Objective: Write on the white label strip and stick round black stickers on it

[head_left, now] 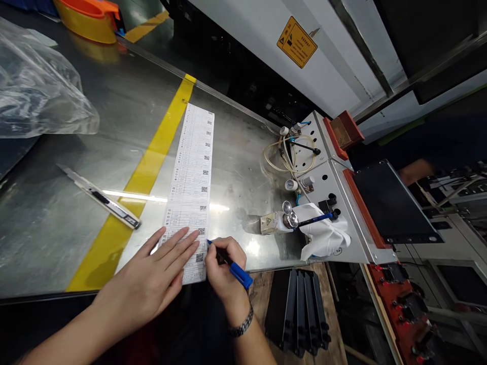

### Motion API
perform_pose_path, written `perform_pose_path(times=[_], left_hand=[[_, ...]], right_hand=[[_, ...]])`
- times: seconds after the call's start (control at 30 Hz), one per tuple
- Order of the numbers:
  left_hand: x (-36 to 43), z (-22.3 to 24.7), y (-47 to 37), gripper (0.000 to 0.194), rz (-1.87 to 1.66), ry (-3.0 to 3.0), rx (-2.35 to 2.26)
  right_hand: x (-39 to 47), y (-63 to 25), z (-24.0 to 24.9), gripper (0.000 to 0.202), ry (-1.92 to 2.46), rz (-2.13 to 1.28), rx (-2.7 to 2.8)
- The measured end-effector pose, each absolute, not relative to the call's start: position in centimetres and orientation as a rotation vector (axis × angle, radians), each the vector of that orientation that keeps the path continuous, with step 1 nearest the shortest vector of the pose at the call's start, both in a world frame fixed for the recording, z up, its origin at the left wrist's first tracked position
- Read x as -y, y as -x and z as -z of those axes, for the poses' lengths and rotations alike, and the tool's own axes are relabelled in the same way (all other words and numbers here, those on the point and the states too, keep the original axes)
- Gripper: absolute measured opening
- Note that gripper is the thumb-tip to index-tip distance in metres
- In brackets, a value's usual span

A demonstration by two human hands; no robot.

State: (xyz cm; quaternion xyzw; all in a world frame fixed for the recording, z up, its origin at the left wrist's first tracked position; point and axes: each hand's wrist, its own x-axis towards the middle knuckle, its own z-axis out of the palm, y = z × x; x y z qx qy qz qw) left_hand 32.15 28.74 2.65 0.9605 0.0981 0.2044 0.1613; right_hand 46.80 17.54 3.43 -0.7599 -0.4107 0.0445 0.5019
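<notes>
A long white label sheet [192, 177] with printed rows and small square codes lies on the metal table [243, 152]. Flat on its lower part rests my left hand [152, 274], fingers stretched out. My right hand [226, 268] grips a blue and black pen [232, 266], its tip at the sheet's right edge, close to one of the codes. A dark banded watch is on my right wrist. Left of the sheet, a utility knife [102, 197] lies across the yellow tape [152, 162].
Clear plastic bag [41, 81] at left; yellow and orange tape holder [89, 20] behind. To the right are a small bottle [276, 223], a white cloth [323, 230], coiled tubing [279, 157] and a dark screen [391, 203]. Black parts [299, 309] sit lower right. Another person's arm shows far right.
</notes>
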Motion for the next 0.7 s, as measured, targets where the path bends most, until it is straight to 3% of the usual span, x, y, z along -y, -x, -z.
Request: perform_pose_path(times=[0.3, 0.7], left_hand=[[-29.8, -1.0, -30.8, 0.048, -0.637, -2.829, -0.111], [-29.2, -2.4, -32.1, 0.056, -0.597, -2.863, -0.228]], right_hand=[[-17.3, -46.7, -3.8, 0.009, 1.809, -0.205, 0.834], [-17.3, -46.6, -3.4, 0.005, 1.852, -0.154, 0.911]])
